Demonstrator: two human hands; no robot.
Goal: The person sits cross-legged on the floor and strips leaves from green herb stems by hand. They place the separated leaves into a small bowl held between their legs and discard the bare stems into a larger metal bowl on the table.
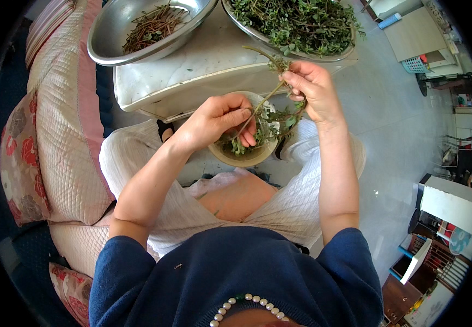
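Note:
Between my two hands stretches a leafy green sprig (270,94) with a long pale stem. My right hand (313,92) pinches it near its top, thumb against fingers. Lower down, my left hand (219,121) is closed with its thumb on a thin stem, its other fingers curled beneath. Both hands are over a pale round tub (249,160) between my knees, which has green leafy pieces in it. My left hand hides part of the tub's inside.
On the white table (203,82) ahead stand a metal basin (102,35) with bare brownish stems, at left, and another basin (347,53) heaped with leafy greens, at right. A quilted pink sofa cover (64,125) lies to the left. Grey floor (388,131) extends to the right.

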